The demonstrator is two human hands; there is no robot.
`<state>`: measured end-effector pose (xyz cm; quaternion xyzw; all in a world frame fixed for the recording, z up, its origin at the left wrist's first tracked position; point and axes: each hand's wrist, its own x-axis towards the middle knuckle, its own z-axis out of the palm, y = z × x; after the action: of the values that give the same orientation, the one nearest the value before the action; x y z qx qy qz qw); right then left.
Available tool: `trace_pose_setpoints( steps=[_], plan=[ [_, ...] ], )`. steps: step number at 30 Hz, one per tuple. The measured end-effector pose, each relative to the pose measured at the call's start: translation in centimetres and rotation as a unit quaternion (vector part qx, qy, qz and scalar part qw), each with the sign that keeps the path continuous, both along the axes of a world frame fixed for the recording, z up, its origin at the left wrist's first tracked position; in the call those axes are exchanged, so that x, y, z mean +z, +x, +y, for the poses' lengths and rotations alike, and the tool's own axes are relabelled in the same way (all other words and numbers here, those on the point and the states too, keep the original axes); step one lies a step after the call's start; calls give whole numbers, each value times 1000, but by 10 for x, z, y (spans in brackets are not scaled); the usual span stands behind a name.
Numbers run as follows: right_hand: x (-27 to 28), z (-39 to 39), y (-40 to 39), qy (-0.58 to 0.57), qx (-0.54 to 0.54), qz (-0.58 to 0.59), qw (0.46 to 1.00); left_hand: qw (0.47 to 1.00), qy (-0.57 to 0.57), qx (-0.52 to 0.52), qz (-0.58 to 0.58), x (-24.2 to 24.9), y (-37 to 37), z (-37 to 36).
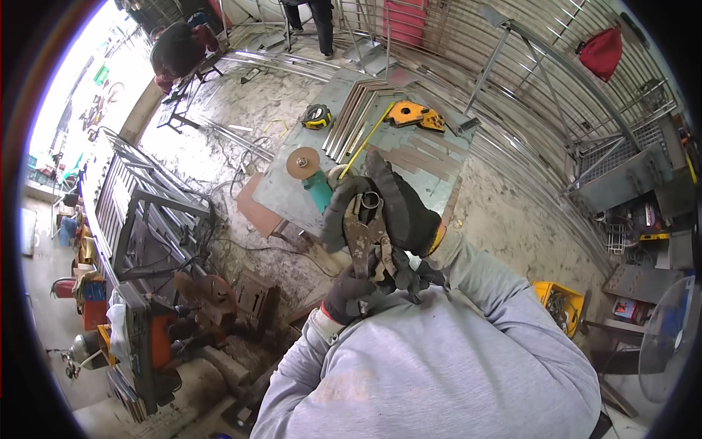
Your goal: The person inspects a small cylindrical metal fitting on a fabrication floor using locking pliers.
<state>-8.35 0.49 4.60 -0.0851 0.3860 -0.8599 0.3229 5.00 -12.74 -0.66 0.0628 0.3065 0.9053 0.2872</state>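
Both hands wear dark gloves. My left hand (349,294) is closed round the lower part of rusty, worn metal pliers (359,238) in front of my chest. A round metal tube end (371,199) shows at the jaws. My right hand (404,208) is wrapped about the tube and jaws, partly hiding them. Just beyond, on a metal-topped table (281,186), lie a green angle grinder (317,192) with a brown disc (303,162), a tape measure (316,116), bent metal bars (351,117) and an orange magnetic-looking square (408,113).
Metal frames (139,219) and a cut-off machine (212,296) stand at left. A yellow crate (559,307) and a fan (669,340) are at right. A crouching person (179,55) works at upper left; another person's legs (319,22) show at the top. Long metal tubes line the floor.
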Motion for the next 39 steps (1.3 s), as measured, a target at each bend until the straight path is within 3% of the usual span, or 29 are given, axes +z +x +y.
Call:
trace_pose_setpoints(
  steps=[4, 6, 9, 13, 15, 19, 22, 24, 25, 27, 28, 30, 37, 39],
  plan=[
    [-3, -2, 1, 116, -48, 84, 989, 997, 51, 32, -51, -15, 6, 0],
    [1, -5, 2, -35, 14, -58, 998, 998, 53, 14, 1, -17, 4, 1],
    [0, -7, 4, -83, 40, -111, 989, 992, 104, 1, -67, -9, 6, 7],
    [-4, -9, 5, -35, 34, -68, 996, 996, 82, -25, -29, 6, 2, 5],
    [-5, -12, 4, -41, 32, -97, 994, 990, 137, -31, 4, -1, -2, 11],
    [11, -9, 10, -51, 35, -116, 991, 992, 124, -33, -10, 5, 1, 12],
    [14, -1, 11, -75, 59, -98, 991, 993, 115, -26, -20, 12, 2, 14],
    [14, 1, 9, -193, 105, -116, 969, 994, 106, -35, -12, 13, 1, 12],
    [17, 1, 11, -192, 105, -117, 969, 994, 106, -35, -13, 15, 2, 12],
    [26, -1, 16, 49, -53, -35, 997, 996, 74, -34, -21, 20, 3, 11],
    [23, 0, 15, 49, -53, -35, 997, 996, 75, -34, -21, 20, 3, 11],
    [17, 2, 12, -95, 52, -91, 990, 996, 82, -41, -12, 21, 2, 10],
    [31, 2, 13, -108, 57, -136, 983, 997, 69, -27, -21, 20, 3, 11],
    [39, 2, 14, -33, 28, -128, 991, 995, 89, -38, -14, 13, 2, 12]
  ],
)
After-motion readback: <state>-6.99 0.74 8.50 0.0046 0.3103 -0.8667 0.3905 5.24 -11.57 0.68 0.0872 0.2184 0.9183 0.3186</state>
